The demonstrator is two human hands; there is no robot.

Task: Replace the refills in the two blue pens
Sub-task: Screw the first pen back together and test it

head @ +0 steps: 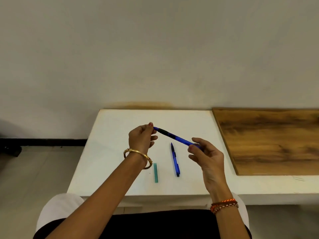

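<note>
Blue pens are two here: one is held in the air above the white surface (pixel 112 152) near the middle of the frame, the other lies on that surface below it. Going left to right, the left hand (pixel 141 138), with a gold bangle (pixel 138 157) on its wrist, pinches the tip end of the held blue pen (pixel 174 136) between thumb and fingertips. Below and right of that wrist, a short teal packet (pixel 156 172) lies flat on the surface. Just right of it lies the second blue pen (pixel 175 160), pointing toward the top of the frame. Further right, the right hand (pixel 207 156), wearing orange thread bands (pixel 224 205), grips the held pen's rear end with curled fingers. A wooden board (pixel 276 140) fills the right side.
</note>
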